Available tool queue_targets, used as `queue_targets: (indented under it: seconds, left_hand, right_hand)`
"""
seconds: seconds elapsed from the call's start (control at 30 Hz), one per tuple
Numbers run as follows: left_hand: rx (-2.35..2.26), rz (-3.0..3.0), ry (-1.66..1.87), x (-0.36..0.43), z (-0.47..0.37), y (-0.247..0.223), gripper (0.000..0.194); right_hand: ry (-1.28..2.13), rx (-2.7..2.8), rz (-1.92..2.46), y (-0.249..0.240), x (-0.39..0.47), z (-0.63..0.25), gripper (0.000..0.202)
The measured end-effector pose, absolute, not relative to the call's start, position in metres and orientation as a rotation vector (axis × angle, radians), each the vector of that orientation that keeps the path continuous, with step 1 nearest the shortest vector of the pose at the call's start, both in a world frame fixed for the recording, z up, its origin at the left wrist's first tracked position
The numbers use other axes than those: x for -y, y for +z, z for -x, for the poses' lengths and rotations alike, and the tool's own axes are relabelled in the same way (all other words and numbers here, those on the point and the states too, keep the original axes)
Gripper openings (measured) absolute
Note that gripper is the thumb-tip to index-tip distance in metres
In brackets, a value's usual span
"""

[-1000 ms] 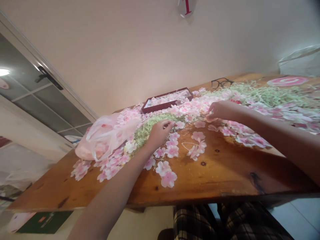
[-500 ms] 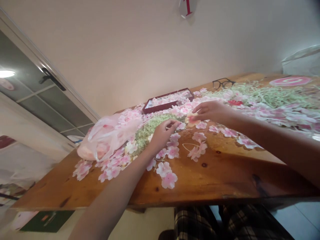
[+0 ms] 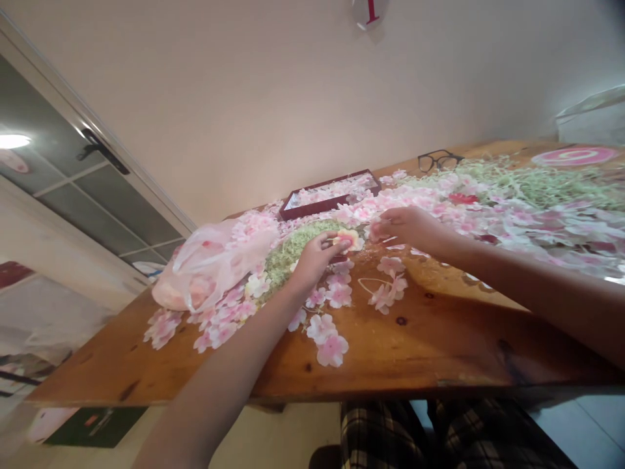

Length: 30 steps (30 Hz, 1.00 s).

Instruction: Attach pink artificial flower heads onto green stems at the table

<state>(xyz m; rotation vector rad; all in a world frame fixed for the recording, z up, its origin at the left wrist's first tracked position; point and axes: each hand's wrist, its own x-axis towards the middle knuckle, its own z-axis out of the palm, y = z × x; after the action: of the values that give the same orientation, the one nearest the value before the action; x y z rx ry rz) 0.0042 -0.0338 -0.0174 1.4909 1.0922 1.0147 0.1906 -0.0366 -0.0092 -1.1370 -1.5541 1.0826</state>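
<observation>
My left hand (image 3: 317, 255) is closed on a yellow-edged flower with a pink centre (image 3: 349, 240), just right of the green shredded filler (image 3: 297, 251). To its right, my right hand (image 3: 401, 225) has its fingers pinched on a pink flower (image 3: 377, 229), partly hidden by the fingertips. Below both hands, a pair of pink flowers on a thin looped stem (image 3: 389, 286) lies on the wooden table (image 3: 371, 365). Pink and white flowers (image 3: 336, 293) lie under and beside my left hand.
Behind my hands stands a dark red box (image 3: 312, 210) with petals inside. A clear plastic bag (image 3: 205, 267) of pink flowers is at the left. Eyeglasses (image 3: 439, 161), pale green shreds (image 3: 551, 182), many petals and a round pink sign (image 3: 573, 156) lie at the right.
The yellow-edged flower has passed from my right hand to my left hand. My right hand now pinches a pink flower. The view has shifted slightly.
</observation>
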Motion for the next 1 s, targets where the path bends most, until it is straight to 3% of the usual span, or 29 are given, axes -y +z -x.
queue_targets:
  seconds: [0.13,0.27,0.47,0.7,1.0]
  left_hand:
    - [-1.065,-1.436,1.011,0.032,-0.003,-0.018,0.035]
    - [-1.069,-1.474,1.046,0.032,-0.001,-0.019,0.028]
    - [-1.130,-1.479,0.926,0.036,-0.004,-0.018,0.034]
    - [-1.107,-1.724,1.057,0.038,-0.007,-0.015,0.030]
    - [-1.179,-1.886,1.076,0.036,-0.002,-0.016,0.029]
  right_hand:
    - [1.450,1.311,1.062,-0.013,0.034,-0.195,0.006]
    - [1.599,1.242,1.104,-0.014,0.034,-0.194,0.008]
    - [1.518,1.454,1.099,-0.016,0.045,-0.180,0.021]
    - [1.190,1.652,1.230,-0.016,0.052,-0.166,0.013]
    - [1.231,1.668,1.204,-0.011,0.057,-0.166,0.022]
